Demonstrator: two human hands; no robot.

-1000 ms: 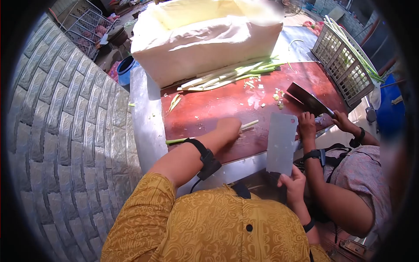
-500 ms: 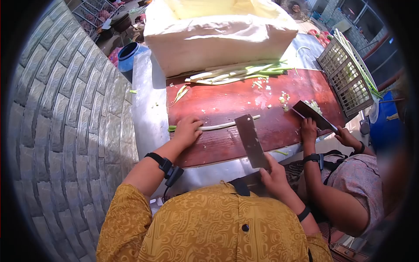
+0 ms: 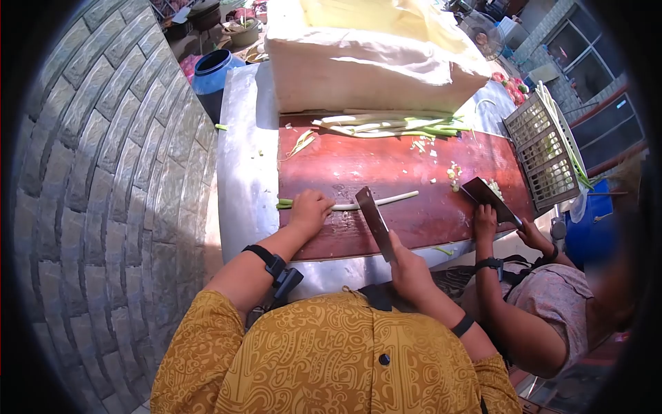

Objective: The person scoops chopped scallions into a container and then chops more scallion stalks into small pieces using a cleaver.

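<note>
A long scallion [image 3: 393, 199] lies across the red board [image 3: 331, 241], its green end to the left. My left hand [image 3: 310, 209] is closed over it near that end, fingers pressed down on the stalk. In my right hand [image 3: 412, 272] is the handle of a cleaver [image 3: 374, 222]. The blade slants up and to the left, and its far end overlaps the middle of the stalk in this view. A pile of scallions [image 3: 393, 125] rests at the back of the board.
At the right, a co-worker's hands [image 3: 485, 221] work with another cleaver [image 3: 491, 199] over chopped white pieces. A big white box [image 3: 365, 83] stands behind the board, and a plastic crate [image 3: 541, 155] at its right end. A brick wall [image 3: 117, 207] rises on the left.
My cleaver has moved left and turned, its blade now edge-on over the middle of the stalk. My left hand still presses on the scallion. The view has shifted slightly.
</note>
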